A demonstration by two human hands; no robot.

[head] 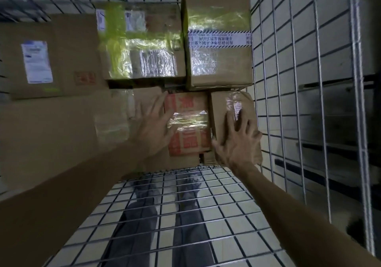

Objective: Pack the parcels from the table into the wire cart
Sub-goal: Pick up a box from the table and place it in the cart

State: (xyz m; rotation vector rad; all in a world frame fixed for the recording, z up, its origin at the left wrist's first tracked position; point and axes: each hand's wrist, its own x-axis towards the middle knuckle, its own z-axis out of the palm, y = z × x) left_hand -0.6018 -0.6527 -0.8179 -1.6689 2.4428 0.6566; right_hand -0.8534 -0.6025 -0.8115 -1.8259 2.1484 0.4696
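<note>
Inside the wire cart (pixel 288 81), left hand (pixel 153 128) touches the red-printed parcel (pixel 187 143), right hand (pixel 237 145) presses the taped parcel (pixel 224 105), all fingers spread; writing blurred.

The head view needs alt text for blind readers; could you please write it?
Inside a wire cart of cardboard parcels, the right hand lies spread on a small taped parcel, the left hand beside a red-printed box.

Pale square floor tiles (pixel 233 205) with dark grout lie below and run on to the right; the light is dim; dark, blurred furniture (pixel 334 126) stands far right.
</note>
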